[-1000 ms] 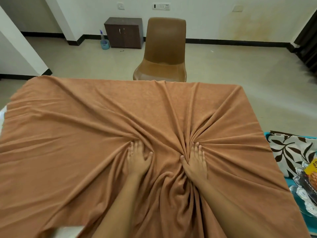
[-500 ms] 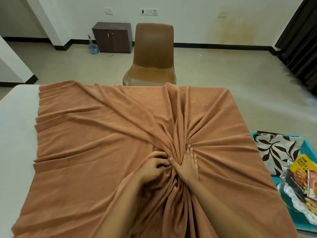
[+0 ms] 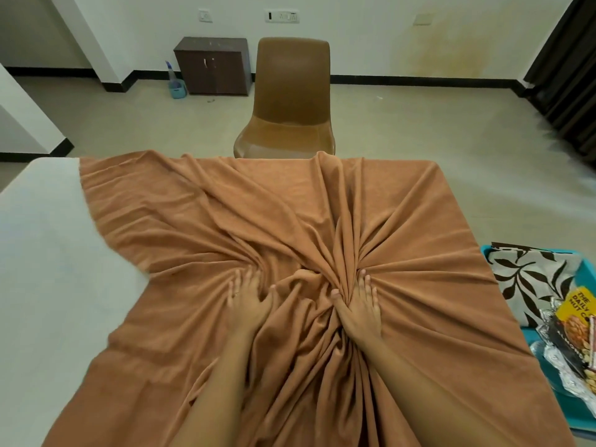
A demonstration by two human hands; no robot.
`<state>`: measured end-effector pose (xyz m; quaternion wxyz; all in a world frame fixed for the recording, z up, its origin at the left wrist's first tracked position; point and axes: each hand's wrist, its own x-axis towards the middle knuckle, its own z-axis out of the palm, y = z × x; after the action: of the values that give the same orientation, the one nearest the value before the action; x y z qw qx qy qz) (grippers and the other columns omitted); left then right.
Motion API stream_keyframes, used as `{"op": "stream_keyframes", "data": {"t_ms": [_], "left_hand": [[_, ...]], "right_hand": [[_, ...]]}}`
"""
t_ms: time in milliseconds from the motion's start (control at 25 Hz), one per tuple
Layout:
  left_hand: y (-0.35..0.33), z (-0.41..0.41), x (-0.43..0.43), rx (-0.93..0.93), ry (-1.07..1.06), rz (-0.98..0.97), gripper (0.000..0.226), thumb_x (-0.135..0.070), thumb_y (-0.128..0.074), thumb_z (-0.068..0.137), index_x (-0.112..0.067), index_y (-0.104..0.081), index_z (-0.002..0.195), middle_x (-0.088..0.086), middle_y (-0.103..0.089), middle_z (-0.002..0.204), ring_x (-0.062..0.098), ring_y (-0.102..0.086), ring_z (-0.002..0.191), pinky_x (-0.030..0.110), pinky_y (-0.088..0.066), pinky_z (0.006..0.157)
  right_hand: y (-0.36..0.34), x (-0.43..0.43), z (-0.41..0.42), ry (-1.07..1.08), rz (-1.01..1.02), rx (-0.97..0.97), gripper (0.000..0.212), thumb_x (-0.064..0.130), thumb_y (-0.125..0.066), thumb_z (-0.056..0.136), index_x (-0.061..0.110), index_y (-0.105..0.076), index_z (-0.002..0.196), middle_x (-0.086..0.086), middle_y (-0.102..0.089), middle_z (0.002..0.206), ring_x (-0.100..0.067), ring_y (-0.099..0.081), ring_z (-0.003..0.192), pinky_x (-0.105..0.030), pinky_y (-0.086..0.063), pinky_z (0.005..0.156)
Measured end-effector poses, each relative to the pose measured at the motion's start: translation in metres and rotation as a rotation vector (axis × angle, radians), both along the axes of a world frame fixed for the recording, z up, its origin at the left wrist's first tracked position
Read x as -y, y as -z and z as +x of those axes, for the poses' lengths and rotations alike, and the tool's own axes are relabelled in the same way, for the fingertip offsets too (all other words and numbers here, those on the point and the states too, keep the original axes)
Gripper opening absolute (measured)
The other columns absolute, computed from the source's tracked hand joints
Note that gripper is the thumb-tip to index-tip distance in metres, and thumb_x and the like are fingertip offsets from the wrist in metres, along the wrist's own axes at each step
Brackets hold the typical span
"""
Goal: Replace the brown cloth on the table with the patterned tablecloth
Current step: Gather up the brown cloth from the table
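Note:
The brown cloth lies on the white table, bunched into folds at the middle. My left hand rests flat on it with fingers spread, left of the bunch. My right hand presses flat on the cloth to the right of the bunch, its thumb against the gathered folds. The patterned tablecloth, cream with dark leaves, lies folded in a blue tray at the table's right.
A brown chair stands just beyond the far table edge. Snack packets lie in the blue tray. A dark cabinet and a small blue bucket stand by the far wall. Dark curtains hang at right.
The cloth has slid further right, baring more of the white table at the left. My left hand has opened from a grip beside the right hand and moved left, flat on the cloth.

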<state>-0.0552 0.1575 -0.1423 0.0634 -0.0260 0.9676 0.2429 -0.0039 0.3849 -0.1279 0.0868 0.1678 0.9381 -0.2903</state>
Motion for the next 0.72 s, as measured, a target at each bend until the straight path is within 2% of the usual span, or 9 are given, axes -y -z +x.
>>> {"op": "stream_keyframes", "data": {"t_ms": [80, 160, 240, 400, 480, 560, 600, 640, 720], "left_hand": [[-0.005, 0.002, -0.038, -0.004, 0.164, 0.015, 0.07, -0.053, -0.025, 0.084, -0.024, -0.034, 0.147, -0.005, -0.023, 0.158, 0.015, -0.004, 0.148, 0.031, 0.005, 0.117], [-0.008, 0.012, -0.072, 0.007, 0.311, 0.062, 0.058, -0.036, -0.032, 0.092, -0.026, -0.03, 0.149, -0.007, -0.024, 0.157, 0.012, -0.006, 0.148, 0.03, 0.004, 0.118], [-0.01, 0.029, -0.095, 0.006, 0.398, 0.203, 0.057, -0.027, -0.035, 0.091, -0.024, -0.032, 0.148, -0.005, -0.031, 0.155, 0.011, -0.016, 0.146, 0.029, -0.004, 0.119], [-0.018, 0.04, -0.087, 0.257, 0.253, 0.761, 0.046, -0.022, -0.054, 0.089, -0.021, -0.051, 0.135, -0.005, -0.028, 0.147, 0.008, -0.042, 0.129, 0.03, -0.035, 0.111], [-0.018, 0.043, -0.079, 0.33, 0.161, 0.936, 0.049, -0.017, -0.054, 0.083, -0.023, -0.043, 0.131, 0.001, -0.037, 0.139, 0.012, -0.047, 0.126, 0.032, -0.04, 0.108], [-0.018, 0.042, -0.078, 0.444, -0.005, 1.083, 0.044, -0.005, -0.048, 0.082, -0.017, -0.032, 0.122, 0.006, -0.05, 0.13, 0.016, -0.054, 0.12, 0.033, -0.045, 0.102], [-0.022, 0.04, -0.079, 0.466, -0.062, 1.069, 0.037, -0.001, -0.045, 0.084, -0.015, -0.033, 0.117, 0.007, -0.055, 0.123, 0.019, -0.056, 0.116, 0.032, -0.048, 0.097], [-0.03, 0.037, -0.081, 0.421, -0.057, 0.917, 0.028, -0.003, -0.043, 0.087, -0.015, -0.038, 0.112, 0.006, -0.059, 0.113, 0.021, -0.058, 0.109, 0.031, -0.049, 0.091], [-0.05, 0.027, -0.087, 0.153, 0.051, 0.373, 0.012, -0.015, -0.045, 0.09, -0.019, -0.049, 0.1, 0.002, -0.064, 0.092, 0.022, -0.063, 0.088, 0.034, -0.051, 0.073]], "right_hand": [[-0.005, 0.0, -0.001, 0.025, -0.062, 0.012, 0.106, 0.084, -0.003, 0.071, 0.015, 0.011, 0.151, 0.0, 0.01, 0.161, -0.012, 0.013, 0.146, -0.028, 0.013, 0.116], [-0.007, 0.003, -0.004, 0.064, -0.12, 0.001, 0.123, 0.094, 0.001, 0.058, 0.015, 0.011, 0.151, 0.0, 0.013, 0.16, -0.01, 0.015, 0.145, -0.028, 0.014, 0.116], [-0.007, 0.003, -0.009, 0.102, -0.157, -0.005, 0.137, 0.101, 0.0, 0.047, 0.012, 0.01, 0.151, -0.002, 0.014, 0.16, -0.009, 0.016, 0.145, -0.03, 0.014, 0.117], [-0.014, 0.004, -0.013, 0.113, -0.214, 0.044, 0.144, 0.101, -0.023, 0.042, 0.013, 0.013, 0.151, -0.002, 0.016, 0.16, -0.013, 0.017, 0.146, -0.032, 0.013, 0.118], [-0.015, 0.007, -0.013, 0.103, -0.165, 0.052, 0.152, 0.101, -0.032, 0.036, 0.012, 0.014, 0.151, 0.0, 0.019, 0.159, -0.014, 0.019, 0.145, -0.032, 0.014, 0.117], [-0.013, 0.013, -0.016, 0.096, -0.113, 0.05, 0.158, 0.102, -0.033, 0.032, 0.01, 0.013, 0.151, -0.001, 0.019, 0.159, -0.014, 0.019, 0.145, -0.032, 0.015, 0.116], [-0.012, 0.016, -0.016, 0.1, -0.099, 0.043, 0.156, 0.1, -0.033, 0.033, 0.009, 0.013, 0.151, -0.001, 0.018, 0.158, -0.015, 0.018, 0.146, -0.032, 0.015, 0.116], [-0.012, 0.018, -0.017, 0.094, -0.091, 0.034, 0.151, 0.096, -0.034, 0.037, 0.008, 0.012, 0.15, -0.002, 0.017, 0.159, -0.016, 0.017, 0.146, -0.033, 0.014, 0.117], [-0.012, 0.017, -0.018, 0.054, -0.077, 0.019, 0.134, 0.084, -0.044, 0.055, 0.006, 0.01, 0.15, -0.006, 0.013, 0.16, -0.017, 0.013, 0.147, -0.032, 0.013, 0.117]]}}
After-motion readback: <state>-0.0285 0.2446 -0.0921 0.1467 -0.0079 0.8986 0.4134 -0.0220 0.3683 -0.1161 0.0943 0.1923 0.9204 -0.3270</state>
